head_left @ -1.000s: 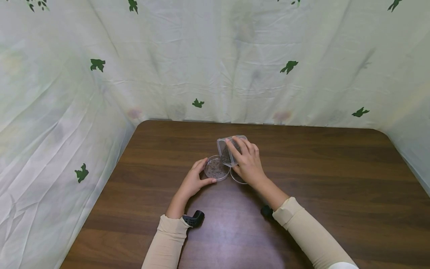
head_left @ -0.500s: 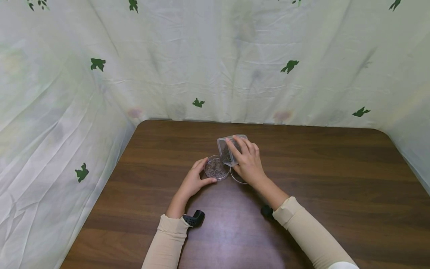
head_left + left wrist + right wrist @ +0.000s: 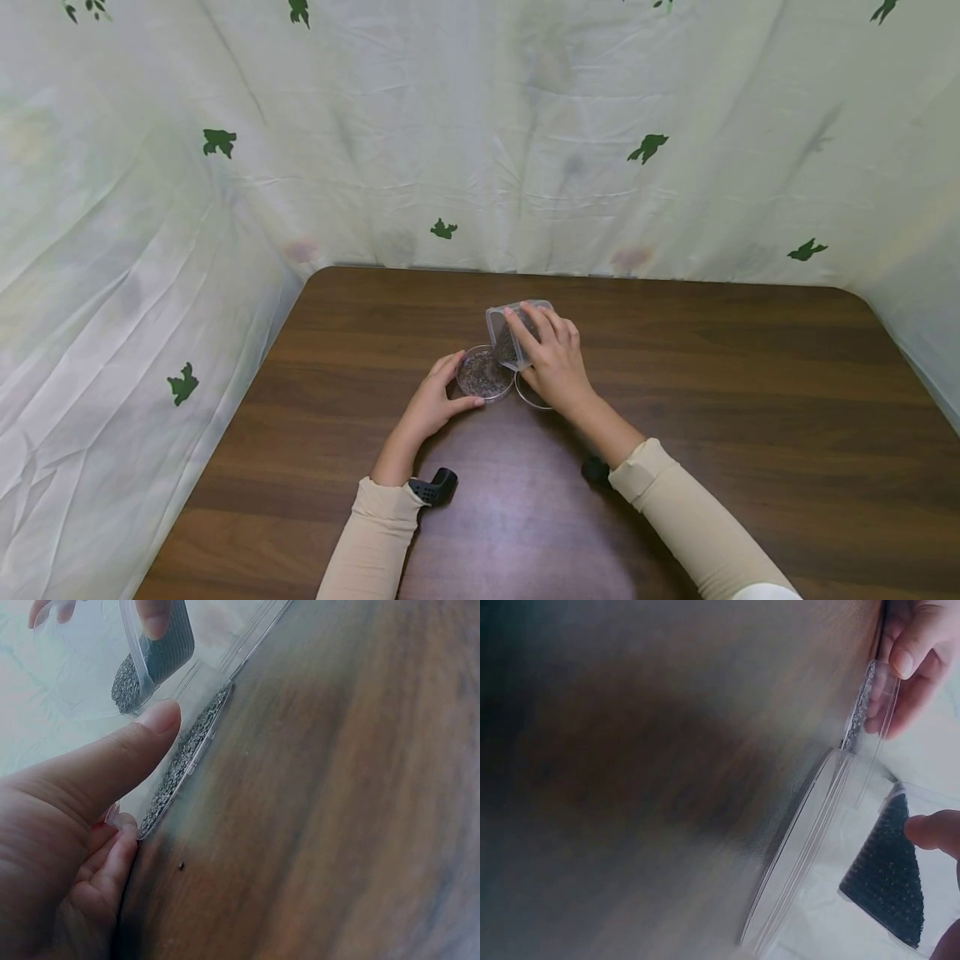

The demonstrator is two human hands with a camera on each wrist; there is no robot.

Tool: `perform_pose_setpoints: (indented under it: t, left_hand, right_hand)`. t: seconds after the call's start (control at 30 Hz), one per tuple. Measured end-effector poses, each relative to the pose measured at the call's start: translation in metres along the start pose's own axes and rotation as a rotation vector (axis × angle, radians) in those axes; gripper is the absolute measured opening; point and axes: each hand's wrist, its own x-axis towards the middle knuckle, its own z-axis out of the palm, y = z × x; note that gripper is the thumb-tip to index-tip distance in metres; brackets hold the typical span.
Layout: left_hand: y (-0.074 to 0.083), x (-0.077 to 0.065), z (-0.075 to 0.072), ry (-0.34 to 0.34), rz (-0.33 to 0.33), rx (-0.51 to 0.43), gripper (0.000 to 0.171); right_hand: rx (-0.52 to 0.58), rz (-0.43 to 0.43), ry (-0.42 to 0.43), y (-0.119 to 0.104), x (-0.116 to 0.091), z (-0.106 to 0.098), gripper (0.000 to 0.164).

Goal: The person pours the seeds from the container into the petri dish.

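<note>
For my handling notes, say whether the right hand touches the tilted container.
Touching: the head view shows the right hand gripping the tilted container, fingers across it.

1. The place is resembling a screened-off booth around a brown wood-grain table (image 3: 750, 392).
2. Pale cloth (image 3: 480, 125), bearing green bird-like shapes, is hanging behind the table and along its left and right sides.
3. The cloth is hiding whether a home, lab or office is lying beyond the table.

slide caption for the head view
Left hand holds a dish of grains; right hand holds a tilted box over its rim.
</note>
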Motion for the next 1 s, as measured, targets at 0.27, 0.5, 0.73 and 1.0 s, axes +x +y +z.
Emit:
perform_pose_setpoints:
  t: [0.27, 0.5, 0.73, 1.0]
  left_hand:
    - [-0.0007, 0.0004, 0.0006, 0.005, 0.003, -0.010, 0.085]
    - [0.0006, 0.0000, 0.0002, -0.002, -0.006, -0.011, 0.085]
    - [0.0012, -0.0003, -0.0003, -0.004, -0.006, -0.011, 0.085]
    - [0.0013, 0.0001, 0.0000, -0.001, -0.001, -0.017, 0.085]
  right_hand:
    - [-0.004, 0.003, 0.003, 0.0007, -0.0007, 0.0004, 0.078]
    - [-0.010, 0.012, -0.008, 0.0015, -0.0012, 0.0008, 0.078]
    - [-0.012, 0.005, 0.004, 0.0017, -0.0018, 0.0013, 0.079]
    - [0.002, 0.013, 0.017, 0.0021, -0.0028, 0.0023, 0.079]
